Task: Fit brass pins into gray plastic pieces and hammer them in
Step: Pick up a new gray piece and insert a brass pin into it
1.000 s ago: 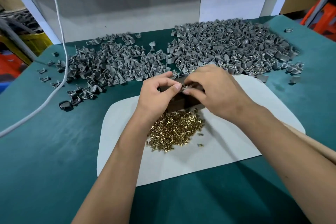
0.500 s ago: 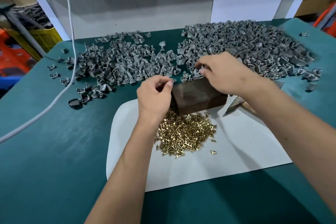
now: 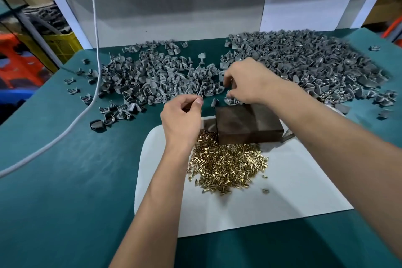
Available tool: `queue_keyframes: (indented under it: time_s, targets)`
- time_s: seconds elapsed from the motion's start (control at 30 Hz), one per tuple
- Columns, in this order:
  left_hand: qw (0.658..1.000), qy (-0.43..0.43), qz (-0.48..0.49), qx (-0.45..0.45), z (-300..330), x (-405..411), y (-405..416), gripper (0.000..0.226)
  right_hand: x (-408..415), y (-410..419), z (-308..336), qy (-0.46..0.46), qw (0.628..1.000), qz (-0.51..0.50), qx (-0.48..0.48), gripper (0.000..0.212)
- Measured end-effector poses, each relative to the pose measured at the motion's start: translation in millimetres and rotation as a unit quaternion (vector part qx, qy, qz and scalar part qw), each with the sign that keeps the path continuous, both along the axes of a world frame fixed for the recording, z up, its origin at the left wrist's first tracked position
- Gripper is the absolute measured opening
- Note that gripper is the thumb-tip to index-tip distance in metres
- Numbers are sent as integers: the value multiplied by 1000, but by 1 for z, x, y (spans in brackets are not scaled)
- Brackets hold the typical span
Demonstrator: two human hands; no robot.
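A heap of small brass pins point(image 3: 228, 165) lies on a white sheet point(image 3: 282, 198) in the middle of a green surface point(image 3: 65, 180), with a few loose pins just beside the heap on its right. Touching the heap's far edge is a dark brown rectangular block point(image 3: 248, 124), lying flat. Beyond the block, gray plastic pieces are spread across the surface in two broad piles: a left pile point(image 3: 152, 78) and a denser right pile point(image 3: 304, 59), with stray pieces scattered around both. The left hand point(image 3: 181, 119) hovers just left of the block, above the near edge of the left pile, its fingers curled with thumb and forefinger pinched together; whether it holds something is too small to tell. The right hand point(image 3: 250, 81) reaches past the block into the gap between the two piles, fingers curled down among the gray pieces; whether it grips one cannot be told. A white cable point(image 3: 95, 50) hangs down at the left and trails across the surface. Behind stands a gray back panel point(image 3: 174, 13).
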State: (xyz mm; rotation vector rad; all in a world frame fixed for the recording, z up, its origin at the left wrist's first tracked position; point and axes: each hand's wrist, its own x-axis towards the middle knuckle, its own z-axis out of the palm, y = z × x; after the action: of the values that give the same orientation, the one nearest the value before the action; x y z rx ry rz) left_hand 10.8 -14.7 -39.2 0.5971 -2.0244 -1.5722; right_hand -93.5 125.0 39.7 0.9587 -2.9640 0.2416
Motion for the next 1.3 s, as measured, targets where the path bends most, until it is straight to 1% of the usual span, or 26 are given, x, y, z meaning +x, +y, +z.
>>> queue_keyframes:
  time_s: [0.1, 0.17, 0.37, 0.5, 0.6, 0.67, 0.77, 0.87, 0.97, 1.07, 1.13, 1.2, 1.23, 1.3]
  targets:
    - [1000, 2, 12, 15, 0, 0, -3, 16, -10, -18, -6, -23, 998, 10, 49, 26]
    - [1000, 2, 14, 22, 0, 1, -4, 17, -14, -24, -12, -29, 997, 14, 71, 23]
    - [999, 2, 19, 36, 1, 1, -4, 18, -21, -22, -19, -21, 997, 4, 78, 15]
    - [999, 1, 20, 41, 0, 0, -4, 17, -22, -19, -18, 14, 997, -20, 79, 8]
    - [999, -1, 17, 50, 0, 1, -5, 14, -18, -24, -18, 23, 996, -13, 83, 9]
    - [999, -1, 18, 48, -1, 1, -5, 14, -16, -28, -17, 29, 996, -9, 79, 16]
    - [999, -3, 20, 46, -1, 0, -7, 15, -13, -36, -16, 13, 996, 43, 82, 28]
    - [998, -6, 26, 51, 0, 0, -8, 15, -11, -42, -18, -15, 993, 89, 75, 24]
    - [998, -2, 33, 62, -1, 2, -8, 13, -11, -44, -19, -29, 996, 85, 22, 17]
    - [996, 10, 20, 85, -1, 2, -9, 5, -3, -44, -14, -76, 992, 75, -73, 12]
    - [987, 32, -10, 159, 3, 3, -8, 8, 5, -43, -11, -126, 977, 64, -157, 8]
    - [963, 55, -36, 262, 8, 6, -7, 11, 14, -41, -10, -183, 953, 46, -237, 4]
    - [952, 59, -45, 297, 11, 8, -7, 13, 19, -40, -10, -201, 943, 41, -263, 4]
    - [937, 56, -55, 341, 16, 10, -11, 14, 25, -38, -9, -206, 934, 48, -286, 3]
